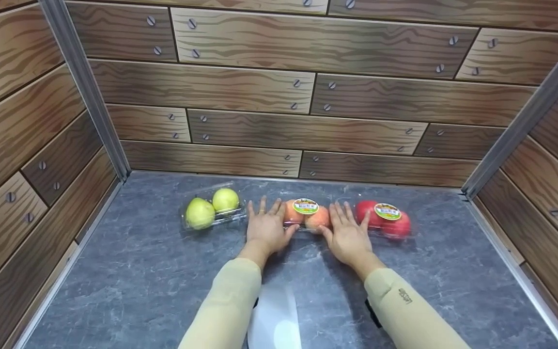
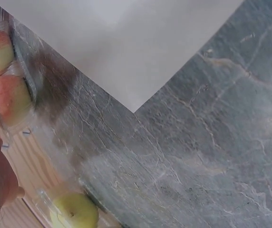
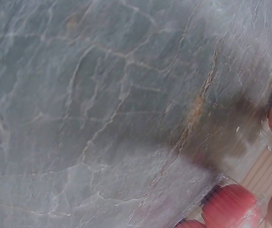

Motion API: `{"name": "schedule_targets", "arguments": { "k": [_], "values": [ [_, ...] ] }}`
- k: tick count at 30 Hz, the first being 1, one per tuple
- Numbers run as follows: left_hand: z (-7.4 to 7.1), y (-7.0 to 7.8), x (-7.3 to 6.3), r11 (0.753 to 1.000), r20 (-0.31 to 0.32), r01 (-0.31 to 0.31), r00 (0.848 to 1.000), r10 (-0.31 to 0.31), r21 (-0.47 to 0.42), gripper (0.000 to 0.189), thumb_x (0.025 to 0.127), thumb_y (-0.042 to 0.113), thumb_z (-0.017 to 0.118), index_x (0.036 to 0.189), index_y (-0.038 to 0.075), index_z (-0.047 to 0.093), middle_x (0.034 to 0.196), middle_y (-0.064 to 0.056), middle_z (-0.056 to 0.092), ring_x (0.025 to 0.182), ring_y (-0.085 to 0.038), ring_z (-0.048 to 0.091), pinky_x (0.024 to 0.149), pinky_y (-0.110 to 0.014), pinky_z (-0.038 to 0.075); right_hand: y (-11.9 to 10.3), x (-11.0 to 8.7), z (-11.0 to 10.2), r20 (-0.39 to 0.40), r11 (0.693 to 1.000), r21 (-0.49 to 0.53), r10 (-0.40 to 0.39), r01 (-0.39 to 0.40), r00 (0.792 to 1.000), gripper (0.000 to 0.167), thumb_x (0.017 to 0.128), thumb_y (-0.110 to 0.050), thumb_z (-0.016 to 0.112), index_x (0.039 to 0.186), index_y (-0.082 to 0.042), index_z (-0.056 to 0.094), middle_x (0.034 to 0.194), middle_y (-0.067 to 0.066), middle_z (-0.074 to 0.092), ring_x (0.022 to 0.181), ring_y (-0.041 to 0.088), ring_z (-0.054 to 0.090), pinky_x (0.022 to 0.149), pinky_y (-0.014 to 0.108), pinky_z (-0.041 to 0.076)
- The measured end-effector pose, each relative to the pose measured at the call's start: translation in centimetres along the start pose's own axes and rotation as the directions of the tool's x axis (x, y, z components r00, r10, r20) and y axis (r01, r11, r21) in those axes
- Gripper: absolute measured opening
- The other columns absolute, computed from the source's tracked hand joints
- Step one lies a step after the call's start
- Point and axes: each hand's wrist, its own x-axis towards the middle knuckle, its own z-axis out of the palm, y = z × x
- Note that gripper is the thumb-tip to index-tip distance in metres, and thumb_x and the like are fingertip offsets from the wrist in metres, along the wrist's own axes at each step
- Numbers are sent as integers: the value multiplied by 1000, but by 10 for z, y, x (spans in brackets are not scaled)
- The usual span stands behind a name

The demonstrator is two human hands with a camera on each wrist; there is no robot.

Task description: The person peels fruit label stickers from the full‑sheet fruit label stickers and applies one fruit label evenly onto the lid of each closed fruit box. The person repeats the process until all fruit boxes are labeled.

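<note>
Between my two hands lies a clear plastic pack of two orange-red fruits (image 1: 317, 219) with an oval label on top. My left hand (image 1: 265, 231) is at its left side, fingers extended forward and thumb at the near edge. On the opposite side my right hand (image 1: 350, 237) reaches along it, fingers straight and thumb near the front corner. A clear pack with two yellow-green fruits (image 1: 200, 213) sits left of the left hand. To the right, close by the right fingers, is a labelled pack of two red fruits (image 1: 396, 225).
A white sheet (image 1: 274, 315) lies on the grey marble-patterned table (image 1: 138, 281) under and beside the left forearm. Wood-print panels (image 1: 245, 87) stand behind and on both sides, with metal posts (image 1: 87, 87) in the corners.
</note>
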Motion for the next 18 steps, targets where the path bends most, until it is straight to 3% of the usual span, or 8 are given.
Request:
{"name": "schedule_targets", "arguments": {
  "k": [18],
  "values": [
    [2,-1,2,1000,6,-3,1000,3,2,80,102,72,45,163,19,45,167,1,42,158,-40,28,125,-69,14,1,3,1,15,1000,-14,-4,5,1000,76,112,-51,41,166,1,27,171,20,28,161,42,14,118,80,-4]
  ]
}}
